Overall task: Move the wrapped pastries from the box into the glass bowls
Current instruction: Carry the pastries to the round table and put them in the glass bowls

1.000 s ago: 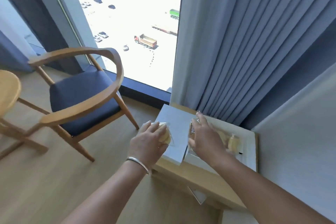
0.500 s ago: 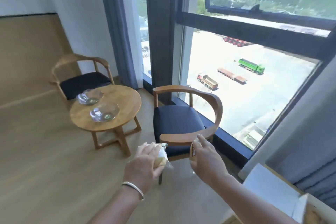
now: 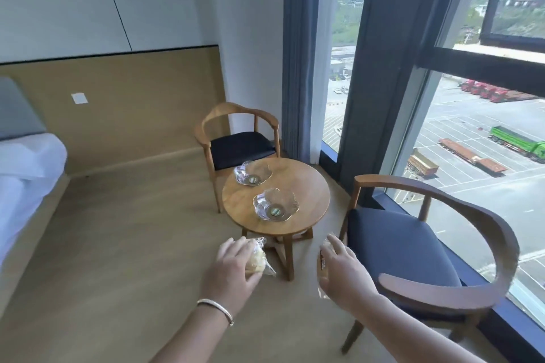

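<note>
Two wrapped pastries are in transit: your left hand (image 3: 233, 270) grips the round pastry (image 3: 256, 259), and your right hand (image 3: 343, 270) holds the flatter pastry (image 3: 323, 263). Both are near the round table (image 3: 306, 186), short of the near glass bowl (image 3: 275, 204) and far glass bowl (image 3: 253, 173). Slippery wrappers could slide loose, and a careless drop could knock the light bowls.

Pale yellow pastry (image 3: 254, 260); light wood table (image 3: 306, 186); navy chair seat (image 3: 401, 247).
</note>
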